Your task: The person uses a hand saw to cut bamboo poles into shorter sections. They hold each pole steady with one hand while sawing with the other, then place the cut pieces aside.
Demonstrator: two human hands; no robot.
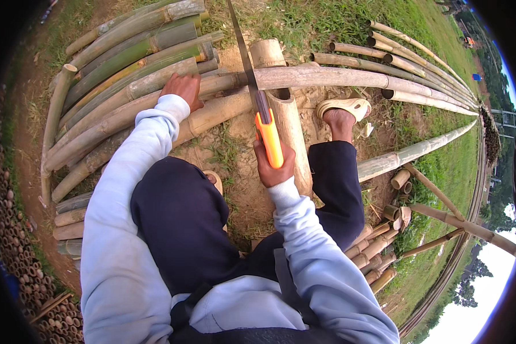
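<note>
The orange handle (pixel 274 146) of the saw (pixel 251 80) was wrapped by the right hand (pixel 277 173), the fingers closed around it. Sideways room on the right was limited by the dark trouser leg (pixel 335 172). A thick bamboo log (pixel 295 137) was set just beyond that hand, and a sandaled foot (pixel 339 120) was planted to its right, near the long pale pole (pixel 327 76). The pole was crossed by the thin blade (pixel 242 43). On the left the pole was covered by the left hand (pixel 182 90); how firmly it was gripped could not be told. The pole was judged stiff, heavy and apt to roll, best held close to the blade but off its line. The left was hemmed in by stacked bamboo (pixel 126 64); more room was offered over the far grass (pixel 315 28).
</note>
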